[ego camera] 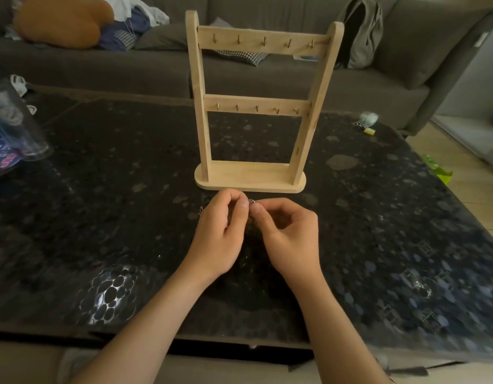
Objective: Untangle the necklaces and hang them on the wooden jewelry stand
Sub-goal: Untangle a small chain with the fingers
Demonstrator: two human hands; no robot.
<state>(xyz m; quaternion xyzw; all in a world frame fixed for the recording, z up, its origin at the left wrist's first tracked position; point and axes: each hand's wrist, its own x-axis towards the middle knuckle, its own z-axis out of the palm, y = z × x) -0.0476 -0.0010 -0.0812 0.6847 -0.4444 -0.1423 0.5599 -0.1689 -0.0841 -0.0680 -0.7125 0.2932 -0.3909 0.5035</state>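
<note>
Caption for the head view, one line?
Left hand and right hand pinch a thin chain before the wooden jewelry stand, hooks bare.

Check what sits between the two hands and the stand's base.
Head view: only a narrow strip of bare dark table separates the left hand and right hand from the base of the wooden stand. Both pinch the necklace there.

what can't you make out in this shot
Head view, necklaces: only a clasp-sized bit shows; left hand and right hand cover the rest, so their number is unclear.
Head view, plastic package: cut off by the left edge.
Head view, small white items far right: too small to name.
</note>
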